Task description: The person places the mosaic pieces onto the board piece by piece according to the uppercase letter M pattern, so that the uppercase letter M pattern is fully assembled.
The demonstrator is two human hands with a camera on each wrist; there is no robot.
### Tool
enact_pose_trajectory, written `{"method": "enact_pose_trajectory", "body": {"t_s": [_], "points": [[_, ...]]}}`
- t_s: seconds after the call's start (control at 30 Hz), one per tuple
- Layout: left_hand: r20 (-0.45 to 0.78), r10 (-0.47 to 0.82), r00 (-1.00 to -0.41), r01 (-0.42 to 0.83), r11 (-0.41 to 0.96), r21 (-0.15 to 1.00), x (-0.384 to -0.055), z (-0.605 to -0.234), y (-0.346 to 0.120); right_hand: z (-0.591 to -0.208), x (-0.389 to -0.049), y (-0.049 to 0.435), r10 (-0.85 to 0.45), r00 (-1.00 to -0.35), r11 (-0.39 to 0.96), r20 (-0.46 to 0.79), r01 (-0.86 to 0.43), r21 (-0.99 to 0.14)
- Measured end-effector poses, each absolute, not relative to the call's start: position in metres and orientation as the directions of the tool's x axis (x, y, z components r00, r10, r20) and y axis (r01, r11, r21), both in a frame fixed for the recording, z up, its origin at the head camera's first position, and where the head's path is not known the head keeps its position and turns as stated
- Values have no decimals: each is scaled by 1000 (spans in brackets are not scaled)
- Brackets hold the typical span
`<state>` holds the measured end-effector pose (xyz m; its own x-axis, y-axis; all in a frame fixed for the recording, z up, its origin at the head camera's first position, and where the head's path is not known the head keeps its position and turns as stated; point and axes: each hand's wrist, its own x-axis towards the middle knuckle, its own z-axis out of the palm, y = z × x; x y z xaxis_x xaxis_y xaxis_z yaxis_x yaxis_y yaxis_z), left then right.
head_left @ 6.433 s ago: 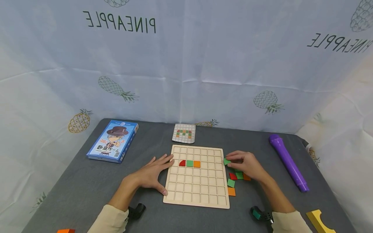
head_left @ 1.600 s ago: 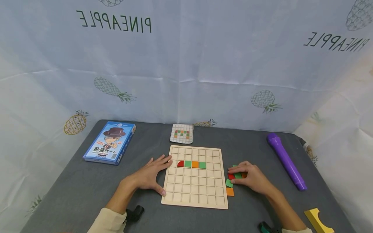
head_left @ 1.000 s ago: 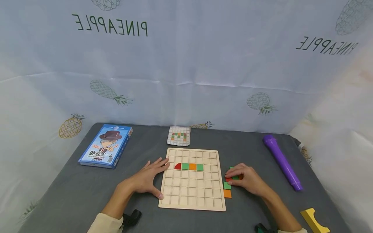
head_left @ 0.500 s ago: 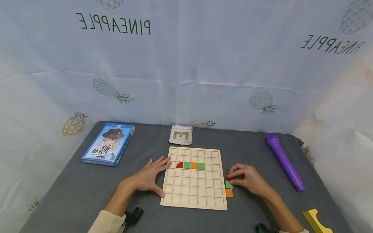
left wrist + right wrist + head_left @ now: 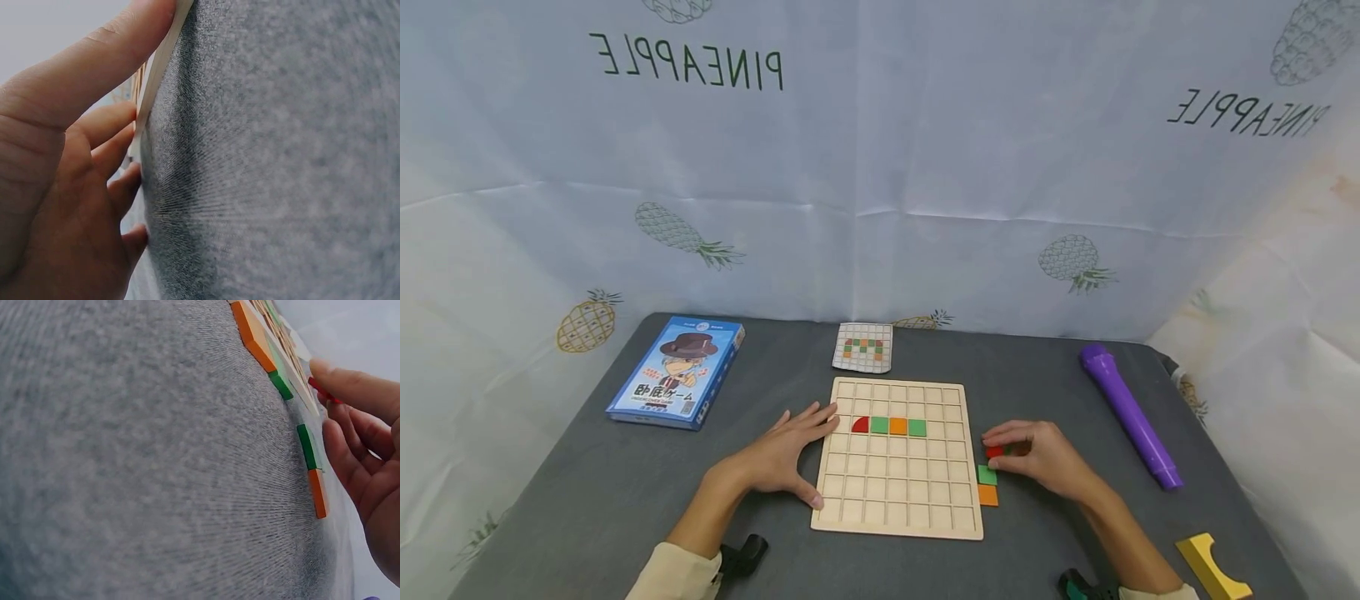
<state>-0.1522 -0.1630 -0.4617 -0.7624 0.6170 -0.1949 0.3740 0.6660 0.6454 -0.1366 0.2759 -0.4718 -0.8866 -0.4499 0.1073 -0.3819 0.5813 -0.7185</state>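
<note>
My left hand lies with spread fingers on the left edge of a wooden grid board. In the head view a row on the board has a red quarter-round tile, a green tile, an orange tile and a second green tile. To the right of the board, my right hand pinches a red tile between thumb and fingers, raised off the table. Beneath that hand are a green tile and an orange tile, mostly hidden in the head view.
A loose green tile and an orange tile lie against the board's right edge. Behind the board is a pattern card. A blue box stands left, a purple tube right, a yellow block front right.
The green tile my right hand held earlier now sits fourth in the row. That hand has since picked up a red tile from the loose ones. My left hand stays on the board.
</note>
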Motion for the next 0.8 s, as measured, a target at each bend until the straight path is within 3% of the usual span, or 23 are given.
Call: {"method": "enact_pose_trajectory", "body": {"t_s": [0.8], "points": [[-210, 606, -768, 352, 672, 652, -151, -459, -163, -474, -144, 256, -426, -891, 532, 157, -387, -753]]}}
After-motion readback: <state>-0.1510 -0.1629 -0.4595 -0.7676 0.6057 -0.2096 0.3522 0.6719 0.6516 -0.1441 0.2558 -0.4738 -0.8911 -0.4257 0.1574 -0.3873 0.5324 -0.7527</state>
